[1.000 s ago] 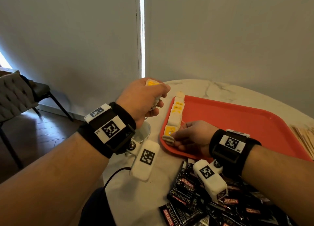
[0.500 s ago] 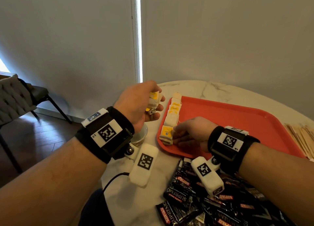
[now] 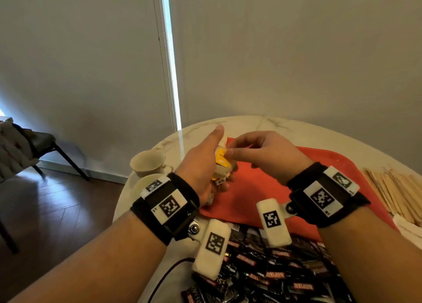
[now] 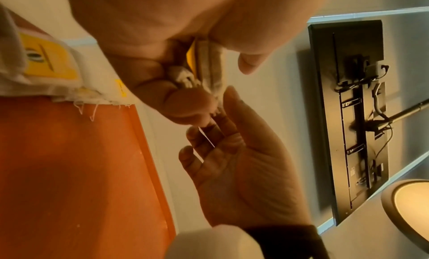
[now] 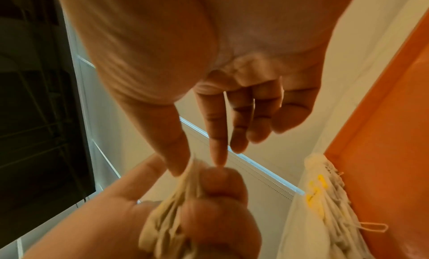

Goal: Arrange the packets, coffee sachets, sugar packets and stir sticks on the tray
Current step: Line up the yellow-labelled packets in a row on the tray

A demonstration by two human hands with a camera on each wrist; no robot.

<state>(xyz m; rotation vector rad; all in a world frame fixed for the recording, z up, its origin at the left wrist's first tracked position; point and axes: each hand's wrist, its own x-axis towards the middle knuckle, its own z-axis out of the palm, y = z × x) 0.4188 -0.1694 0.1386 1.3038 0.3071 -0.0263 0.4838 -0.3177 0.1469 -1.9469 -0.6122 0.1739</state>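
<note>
My left hand (image 3: 217, 177) grips a bundle of white packets with yellow labels (image 3: 221, 160) above the left edge of the red tray (image 3: 251, 197). The thumb and forefinger of my right hand (image 3: 230, 149) pinch the top edge of one packet in that bundle. In the right wrist view the pinch (image 5: 197, 164) sits on the bundle (image 5: 171, 208). A row of the same packets (image 4: 46, 61) lies along the tray's left rim (image 4: 148, 152), mostly hidden behind my hands in the head view. Black coffee sachets (image 3: 274, 275) lie piled on the table before the tray.
Wooden stir sticks (image 3: 392, 188) lie on the table right of the tray, with something white (image 3: 408, 228) in front of them. Two cups (image 3: 148, 163) stand at the table's left edge. A chair (image 3: 29, 147) stands on the floor at the left.
My right hand has lifted off the packet row on the tray and come up to the bundle. My left hand has moved right, over the tray's left edge.
</note>
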